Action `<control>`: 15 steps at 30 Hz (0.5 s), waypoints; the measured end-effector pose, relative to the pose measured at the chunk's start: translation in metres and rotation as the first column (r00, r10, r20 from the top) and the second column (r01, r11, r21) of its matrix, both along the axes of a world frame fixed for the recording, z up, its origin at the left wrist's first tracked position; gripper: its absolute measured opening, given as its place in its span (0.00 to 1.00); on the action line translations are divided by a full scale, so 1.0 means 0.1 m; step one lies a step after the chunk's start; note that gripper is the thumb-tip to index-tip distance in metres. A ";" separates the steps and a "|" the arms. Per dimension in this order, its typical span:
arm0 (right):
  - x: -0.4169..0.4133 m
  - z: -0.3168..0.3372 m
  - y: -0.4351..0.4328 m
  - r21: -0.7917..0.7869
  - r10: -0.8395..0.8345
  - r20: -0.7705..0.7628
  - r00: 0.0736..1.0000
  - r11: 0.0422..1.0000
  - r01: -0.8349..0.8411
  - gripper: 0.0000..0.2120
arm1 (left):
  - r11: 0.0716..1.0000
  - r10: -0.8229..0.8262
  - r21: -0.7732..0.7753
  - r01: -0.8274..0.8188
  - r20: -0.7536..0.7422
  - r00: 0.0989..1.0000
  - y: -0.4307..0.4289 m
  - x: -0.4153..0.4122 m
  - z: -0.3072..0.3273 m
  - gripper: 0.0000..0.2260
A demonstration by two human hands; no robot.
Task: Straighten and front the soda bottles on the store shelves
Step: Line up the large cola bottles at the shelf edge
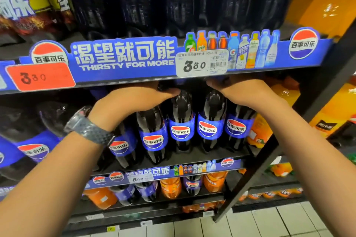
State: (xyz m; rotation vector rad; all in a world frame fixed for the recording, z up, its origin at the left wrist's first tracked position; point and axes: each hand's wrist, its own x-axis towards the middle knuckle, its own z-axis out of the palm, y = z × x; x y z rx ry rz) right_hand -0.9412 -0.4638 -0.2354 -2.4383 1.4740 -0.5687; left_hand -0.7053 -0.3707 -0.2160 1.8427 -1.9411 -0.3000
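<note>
Several dark cola bottles with blue labels stand in a row on the middle shelf [192, 155]. My left hand [134, 100], with a wristwatch on its wrist, grips the top of one cola bottle [181, 121], its thumb against the neck. My right hand [233, 87] curls over the top of the neighbouring cola bottle [210, 119]. Both caps and my fingertips are partly hidden under the blue shelf strip [125, 57]. More cola bottles stand left [152, 136] and right [238, 125] of these two, labels facing out.
Larger cola bottles [133, 5] fill the shelf above. Orange soda bottles [258, 132] stand at the right end of the middle shelf and on the lower shelf [170, 187]. A black shelf upright [269, 150] slants at the right. White floor tiles [269, 223] lie below.
</note>
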 end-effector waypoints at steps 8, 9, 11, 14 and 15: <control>0.03 -0.01 -0.06 0.119 0.009 0.023 1.000 0.993 -0.012 0.35 | 0.995 -0.037 0.095 0.034 0.036 0.999 -0.45 -0.30 -0.08 0.23; 0.03 -0.02 -0.05 0.121 -0.001 0.041 0.999 0.993 -0.004 0.35 | 0.997 -0.019 0.082 0.017 0.019 1.000 -0.46 -0.29 -0.08 0.23; 0.02 -0.03 -0.05 0.116 -0.020 0.066 0.998 0.993 0.012 0.34 | 0.999 0.016 0.047 -0.015 -0.026 1.000 -0.47 -0.26 -0.09 0.22; -0.02 -0.01 -0.05 0.132 -0.035 0.042 0.999 0.991 0.029 0.32 | 0.999 0.027 0.043 -0.024 -0.075 0.997 -0.47 -0.24 -0.12 0.20; -0.03 -0.01 -0.05 0.130 -0.033 0.040 0.999 0.991 0.028 0.32 | 0.999 0.025 0.044 -0.022 -0.075 0.997 -0.47 -0.23 -0.13 0.19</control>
